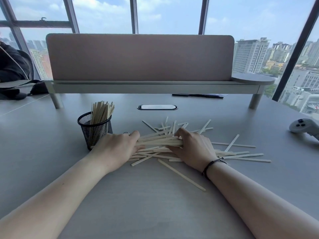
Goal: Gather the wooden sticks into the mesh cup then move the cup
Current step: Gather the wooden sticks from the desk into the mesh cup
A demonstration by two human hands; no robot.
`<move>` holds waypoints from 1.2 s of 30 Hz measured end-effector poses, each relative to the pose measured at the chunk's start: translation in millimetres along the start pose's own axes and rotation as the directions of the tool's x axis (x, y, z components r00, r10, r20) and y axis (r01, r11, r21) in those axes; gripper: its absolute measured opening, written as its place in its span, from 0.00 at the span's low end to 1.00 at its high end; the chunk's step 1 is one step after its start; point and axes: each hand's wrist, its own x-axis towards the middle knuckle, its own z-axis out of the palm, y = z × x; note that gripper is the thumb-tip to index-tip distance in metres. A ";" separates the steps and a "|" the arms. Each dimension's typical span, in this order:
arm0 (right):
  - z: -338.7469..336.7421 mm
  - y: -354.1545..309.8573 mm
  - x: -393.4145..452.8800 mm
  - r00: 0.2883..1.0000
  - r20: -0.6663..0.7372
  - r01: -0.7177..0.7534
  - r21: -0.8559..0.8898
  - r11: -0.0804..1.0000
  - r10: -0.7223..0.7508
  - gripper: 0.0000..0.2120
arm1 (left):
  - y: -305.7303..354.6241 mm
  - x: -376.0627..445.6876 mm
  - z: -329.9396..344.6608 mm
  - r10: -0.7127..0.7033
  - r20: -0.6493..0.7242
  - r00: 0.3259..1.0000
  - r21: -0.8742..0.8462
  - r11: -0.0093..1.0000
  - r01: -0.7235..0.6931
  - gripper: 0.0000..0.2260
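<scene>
Wooden sticks (160, 141) lie in a loose heap on the grey table (155, 204), and a bundle of them is pressed between both hands, which meet it from either end. The left hand (117, 149) curls its fingers round the left ends, the right hand (191, 149) curls over the right ends, so the sticks are squared up side by side; I judge this is done so that a whole handful can be lifted at once rather than stick by stick. Under and around the bundle more sticks lie crossed at all angles, with several well out to the right and one long one angled toward the near edge. The mesh cup (96, 130) stands upright just beside the left hand, already holding a sheaf of sticks that lean to its right rim, handy for a short carry. A game controller (302, 128) rests far right
</scene>
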 end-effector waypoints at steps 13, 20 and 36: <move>-7.3 -16.4 -6.1 0.995 0.072 0.080 -0.162 0.983 -0.069 0.05 | 21.2 2.0 -7.5 -0.057 0.101 0.993 0.093 0.995 0.047 0.11; -5.8 -22.0 -7.3 0.996 0.048 0.083 -0.130 0.988 -0.077 0.06 | 30.6 4.4 -8.8 -0.093 0.059 0.994 0.053 0.995 0.090 0.14; -37.6 -34.4 8.2 0.962 -0.274 0.104 0.364 0.926 0.000 0.27 | 4.4 5.4 -35.4 -0.511 0.046 0.858 -0.978 0.153 0.144 0.27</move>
